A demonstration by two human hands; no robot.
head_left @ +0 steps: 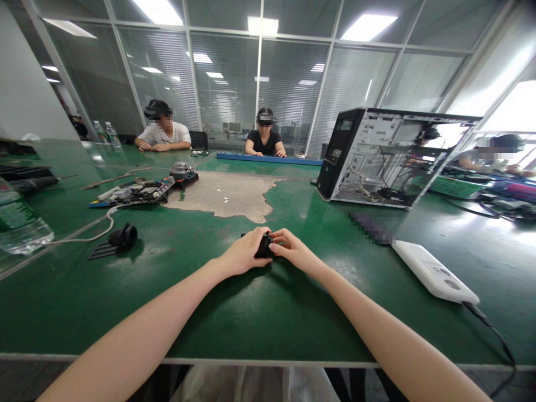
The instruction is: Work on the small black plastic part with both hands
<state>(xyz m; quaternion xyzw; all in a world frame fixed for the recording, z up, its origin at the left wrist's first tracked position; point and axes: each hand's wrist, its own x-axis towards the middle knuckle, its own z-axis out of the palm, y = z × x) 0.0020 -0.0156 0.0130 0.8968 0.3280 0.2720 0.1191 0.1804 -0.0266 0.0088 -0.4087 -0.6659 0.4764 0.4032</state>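
Note:
A small black part (263, 247), rounded and boxy, is held between my two hands just above the green table. My left hand (244, 251) wraps around it from the left, its fingers over the top. From the right, my right hand (291, 249) pinches its near right side between thumb and fingers. Much of the part is hidden by my fingers, so its exact kind cannot be made out. To the left lies another black piece (123, 237) with a round end and several flat prongs.
An open computer case (341, 153) stands back right, near a white power bank (435, 272) with a black cable. Circuit boards (134, 191) lie back left, and a water bottle (20, 223) is at the left edge. People sit across the green table (259, 318).

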